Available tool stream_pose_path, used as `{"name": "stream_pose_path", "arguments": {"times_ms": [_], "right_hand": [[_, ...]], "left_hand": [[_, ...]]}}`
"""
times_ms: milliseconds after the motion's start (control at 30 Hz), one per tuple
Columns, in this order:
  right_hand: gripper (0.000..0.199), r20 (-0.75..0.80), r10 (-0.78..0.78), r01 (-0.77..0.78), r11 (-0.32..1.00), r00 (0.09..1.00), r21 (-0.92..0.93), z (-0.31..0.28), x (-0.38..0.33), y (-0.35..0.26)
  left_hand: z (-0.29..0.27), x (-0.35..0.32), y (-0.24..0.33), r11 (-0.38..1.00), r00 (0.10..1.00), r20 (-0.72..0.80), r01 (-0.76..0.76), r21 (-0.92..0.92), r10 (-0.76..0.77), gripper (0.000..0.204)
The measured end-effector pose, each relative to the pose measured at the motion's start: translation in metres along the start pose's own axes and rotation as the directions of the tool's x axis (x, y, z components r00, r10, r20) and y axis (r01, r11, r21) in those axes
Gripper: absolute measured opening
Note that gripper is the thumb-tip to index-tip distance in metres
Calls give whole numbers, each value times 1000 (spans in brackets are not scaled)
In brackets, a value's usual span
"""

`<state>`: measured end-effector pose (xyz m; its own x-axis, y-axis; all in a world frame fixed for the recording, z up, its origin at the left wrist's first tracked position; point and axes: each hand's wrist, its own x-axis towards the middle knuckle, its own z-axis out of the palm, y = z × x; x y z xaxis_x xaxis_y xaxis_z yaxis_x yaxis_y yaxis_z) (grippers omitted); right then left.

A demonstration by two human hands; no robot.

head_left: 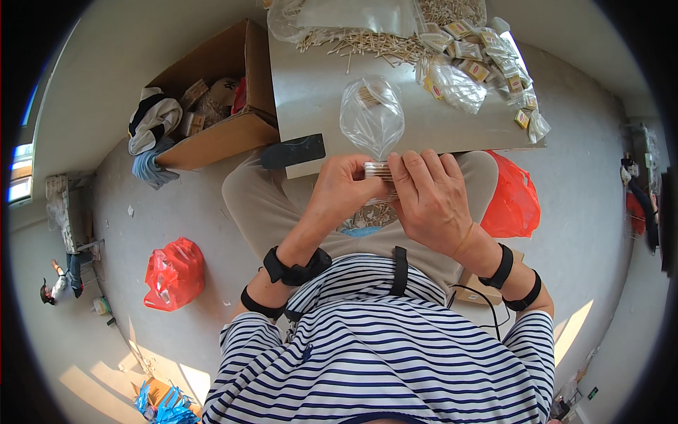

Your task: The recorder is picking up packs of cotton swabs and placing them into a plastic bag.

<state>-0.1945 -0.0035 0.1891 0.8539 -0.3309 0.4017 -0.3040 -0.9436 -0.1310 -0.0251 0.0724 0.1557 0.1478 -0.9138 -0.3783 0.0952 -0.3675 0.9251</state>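
Striped shirt (381,353) | both hands' fingers (413,173) pinch stick bundle (378,169) (thin, wooden) | crinkly clear bag (372,116)

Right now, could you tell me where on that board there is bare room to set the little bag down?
The board is bare on its left half, between the cardboard box and the clear bag held by the left hand and right hand. A narrower strip lies bare along the near right edge. The far edge is crowded with loose sticks, the far right with filled packets.
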Motion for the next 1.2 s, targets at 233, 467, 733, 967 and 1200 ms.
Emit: {"name": "stream_pose_path", "arguments": {"times_ms": [233,467,733,967,1200], "right_hand": [[39,66,3,-11,994,998,111,-4,19,0],[48,206,330,-387,819,921,423,-6,54,13],[50,320,415,-524,693,852,495,79,84,45],[40,442,267,-301,954,857,7,85,89,45],[25,533,189,-111,978,825,-175,86,92,43]], "left_hand": [[-18,-3,3,1000,998,66,11,-13,-10,21],[-40,19,-30,962,940,-338,-131,-239,44,32],[-16,71,-75,981,887,-459,-125,-148,44,20],[-18,66,-59,941,841,-537,-230,-249,63,13],[-17,75,-56,968,783,-596,-249,-37,178,20]]}}
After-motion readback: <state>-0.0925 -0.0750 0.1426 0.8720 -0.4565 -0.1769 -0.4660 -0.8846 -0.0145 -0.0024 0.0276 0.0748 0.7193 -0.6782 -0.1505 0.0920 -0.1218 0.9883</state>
